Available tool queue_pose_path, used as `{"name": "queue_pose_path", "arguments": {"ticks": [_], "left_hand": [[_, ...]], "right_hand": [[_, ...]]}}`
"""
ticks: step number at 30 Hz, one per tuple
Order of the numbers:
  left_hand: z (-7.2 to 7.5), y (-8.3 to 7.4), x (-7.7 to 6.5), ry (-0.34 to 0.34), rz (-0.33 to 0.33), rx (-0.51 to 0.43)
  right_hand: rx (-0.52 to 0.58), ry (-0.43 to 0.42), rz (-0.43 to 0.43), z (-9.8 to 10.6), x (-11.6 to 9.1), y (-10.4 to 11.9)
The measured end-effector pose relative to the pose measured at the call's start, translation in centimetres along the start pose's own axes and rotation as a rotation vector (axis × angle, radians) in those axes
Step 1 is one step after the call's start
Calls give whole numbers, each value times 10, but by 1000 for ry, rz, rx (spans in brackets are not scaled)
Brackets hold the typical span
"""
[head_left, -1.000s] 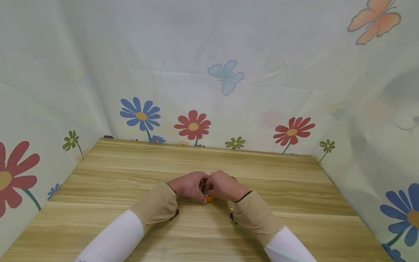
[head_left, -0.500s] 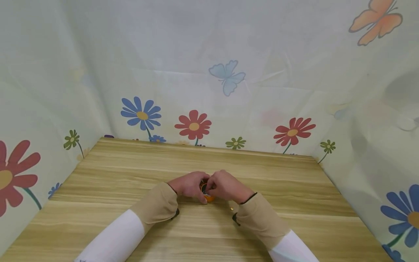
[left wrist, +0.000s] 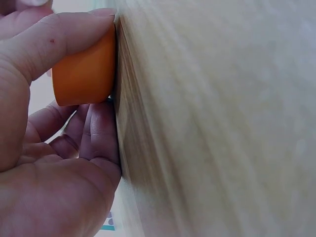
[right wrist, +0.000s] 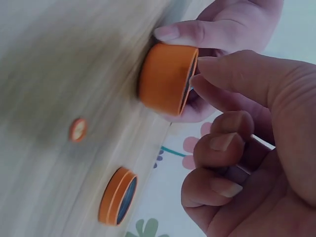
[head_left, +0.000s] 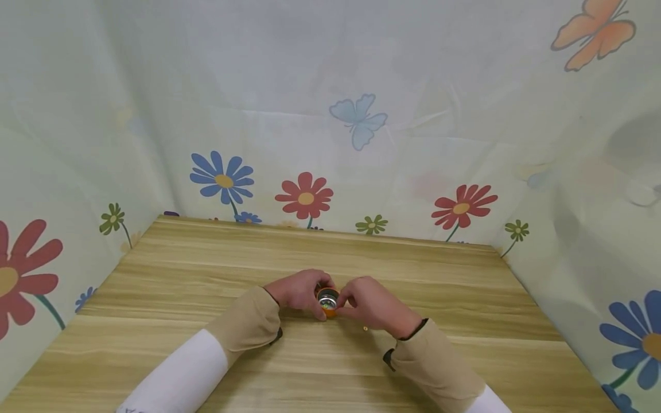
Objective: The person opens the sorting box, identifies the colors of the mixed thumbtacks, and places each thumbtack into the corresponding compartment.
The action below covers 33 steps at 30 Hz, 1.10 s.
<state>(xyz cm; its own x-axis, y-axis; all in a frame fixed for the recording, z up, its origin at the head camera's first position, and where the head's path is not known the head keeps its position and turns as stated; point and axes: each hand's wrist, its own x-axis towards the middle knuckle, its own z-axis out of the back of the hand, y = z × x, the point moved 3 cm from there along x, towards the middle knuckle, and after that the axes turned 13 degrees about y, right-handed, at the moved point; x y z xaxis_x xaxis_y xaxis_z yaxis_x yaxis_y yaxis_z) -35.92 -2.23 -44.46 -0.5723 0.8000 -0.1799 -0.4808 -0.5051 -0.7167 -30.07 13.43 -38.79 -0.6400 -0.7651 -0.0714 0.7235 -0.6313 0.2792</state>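
One left hand point(head_left: 303, 291) grips one orange container point(right wrist: 165, 79), its thumb along the near side and its fingers round the far side. One right hand point(head_left: 376, 304) has its thumb and index fingertips at the container's rim, the other three fingers curled towards the palm; I cannot tell whether the two tips pinch anything. The container stands upright on the table point(head_left: 206, 258), between the hands, its open mouth upward, showing a silvery inside with small bits too tiny to count. Two more orange pieces lie on the wood, apart from the container and from each other: one small disc point(right wrist: 78, 130) with a pale middle, to the right of the container and nearer the person, and one shallow lid-like piece point(right wrist: 117, 196), dark inside, open side up. Two beige cuffs point(head_left: 250, 321) lead from the wrists to two white sleeves point(head_left: 178, 373). Round the table hangs a pale backdrop point(head_left: 428, 69), on which the head view shows three large red flowers point(head_left: 304, 198), two large blue flowers point(head_left: 223, 180) and two distinct butterflies point(head_left: 358, 121), one blue and one orange.
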Motion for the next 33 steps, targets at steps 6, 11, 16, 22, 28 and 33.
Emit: {"name": "queue_pose_path", "arguments": {"ticks": [6, 11, 16, 22, 28, 33], "left_hand": [[0, 2, 1, -8, 12, 0], [-1, 2, 1, -8, 3, 8], [0, 1, 0, -13, 4, 17], [0, -1, -1, -11, 11, 11], [0, -1, -1, -13, 27, 5], [0, 0, -1, -14, 26, 4]], "right_hand": [[22, 16, -30, -5, -15, -10], [9, 38, -64, -8, -27, -17], [-34, 43, -79, -10, -34, -21], [-78, 32, -73, -15, -38, -24], [-114, -1, -87, -17, -39, -22], [-164, -3, -113, -20, -39, -21]]}}
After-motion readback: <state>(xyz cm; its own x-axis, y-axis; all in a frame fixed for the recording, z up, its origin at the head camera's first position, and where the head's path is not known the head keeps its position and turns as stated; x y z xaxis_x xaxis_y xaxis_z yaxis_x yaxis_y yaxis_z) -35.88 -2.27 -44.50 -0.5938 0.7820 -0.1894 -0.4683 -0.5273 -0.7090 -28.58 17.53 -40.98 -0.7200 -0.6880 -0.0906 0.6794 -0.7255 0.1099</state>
